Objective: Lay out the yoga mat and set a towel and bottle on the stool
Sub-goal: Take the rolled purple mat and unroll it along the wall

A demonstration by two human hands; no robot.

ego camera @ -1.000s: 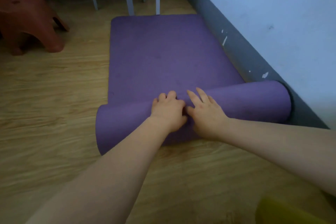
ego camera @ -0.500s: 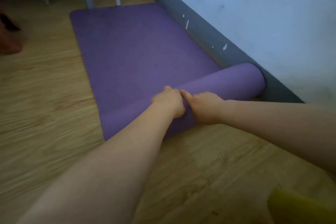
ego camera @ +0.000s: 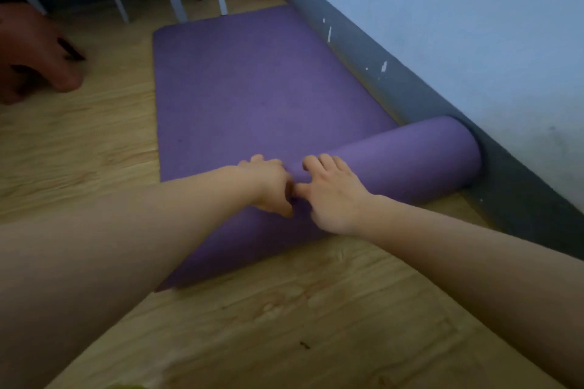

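1. Pressing both hands on the yoga mat (ego camera: pixel 252 98) roll, I keep the left hand (ego camera: pixel 268 186) curled and the right hand (ego camera: pixel 335 196) spread; neither grip pinches anything
2. I fear the roll jamming against the baseboard (ego camera: pixel 420 95), skewing it
3. Wooden floor (ego camera: pixel 79 148); stool (ego camera: pixel 34 50) far left, apart

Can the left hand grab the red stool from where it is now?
Probably not without moving: the left hand rests on the yoga mat's roll, and the stool sits well off to the left across bare floor.
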